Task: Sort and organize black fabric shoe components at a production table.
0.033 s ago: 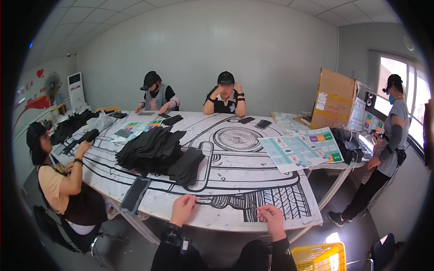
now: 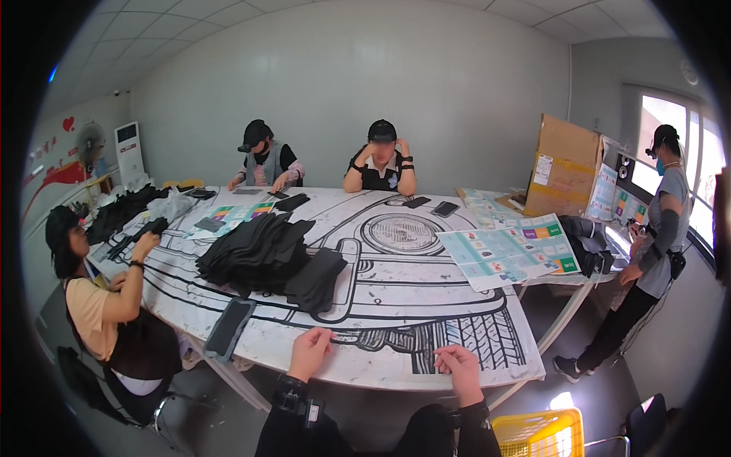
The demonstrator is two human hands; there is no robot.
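Observation:
At the table's near edge my left hand point(image 2: 311, 354) rests with its fingers loosely curled and nothing visible in them. Further right, my right hand point(image 2: 459, 370) lies on the edge too, fingers bent together against the thumb, with no object showing. Beyond my left hand is a large heap of black flat fabric pieces point(image 2: 257, 255), stacked and fanned over one another. A black phone-like slab with a grey rim point(image 2: 230, 328) lies at the front edge, left of my left hand. Both hands touch the white table cover point(image 2: 381, 365) with black line drawings.
A yellow plastic basket point(image 2: 537, 436) stands below on the right. Printed sheets point(image 2: 510, 255) and an open cardboard box point(image 2: 560, 171) occupy the right side. Co-workers sit at the left point(image 2: 103, 305) and far side point(image 2: 383, 164); another person point(image 2: 664, 213) stands at right.

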